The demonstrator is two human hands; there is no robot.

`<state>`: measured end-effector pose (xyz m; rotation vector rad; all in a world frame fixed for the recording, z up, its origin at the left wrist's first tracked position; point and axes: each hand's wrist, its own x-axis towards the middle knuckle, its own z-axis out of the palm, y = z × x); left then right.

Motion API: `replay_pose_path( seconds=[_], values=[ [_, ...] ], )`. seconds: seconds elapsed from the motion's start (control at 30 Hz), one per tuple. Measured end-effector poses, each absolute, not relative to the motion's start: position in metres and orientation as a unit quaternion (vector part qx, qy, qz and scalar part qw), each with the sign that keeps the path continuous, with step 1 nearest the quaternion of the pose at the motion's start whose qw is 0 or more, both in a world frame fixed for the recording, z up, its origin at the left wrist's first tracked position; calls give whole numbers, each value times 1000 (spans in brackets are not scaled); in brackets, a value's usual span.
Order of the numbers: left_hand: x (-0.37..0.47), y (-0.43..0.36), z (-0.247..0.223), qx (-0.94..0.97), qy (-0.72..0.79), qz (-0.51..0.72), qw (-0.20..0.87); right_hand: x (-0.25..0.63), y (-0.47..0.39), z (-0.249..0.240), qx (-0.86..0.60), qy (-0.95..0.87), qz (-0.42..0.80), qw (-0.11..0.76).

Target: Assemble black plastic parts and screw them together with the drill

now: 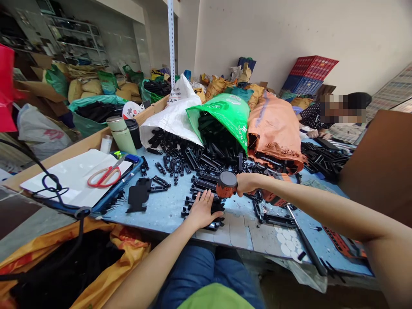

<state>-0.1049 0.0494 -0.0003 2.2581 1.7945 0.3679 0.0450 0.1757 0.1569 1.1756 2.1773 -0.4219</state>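
My right hand (247,184) is wrapped round an orange and black cordless power driver (227,184). The driver's head is over a row of black plastic arm-like parts (206,182) near the table's front edge. Fingers spread, my left hand (202,211) rests flat on the near end of that row, just left of the driver. Whether a bit touches a part is hidden. Left of the row lie a flat black bracket (139,195) and a few jointed black pieces (160,183).
Three sacks, white (175,113), green (227,116) and orange (273,126), spill black parts behind my hands. Red scissors (104,176) lie on paper at left, near a green bottle (121,135). A hammer-like tool (305,240) lies right. Another person (317,116) works far right.
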Motion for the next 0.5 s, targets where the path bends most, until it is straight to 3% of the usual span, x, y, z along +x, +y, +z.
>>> replay_pose_path(
  seconds=[0.23,0.5],
  values=[
    [-102,20,-2,802,579,109,99,54,149,161,409,854,-117,301],
    [-90,11,1,793,600,97,44,51,132,163,385,838,-150,357]
  ],
)
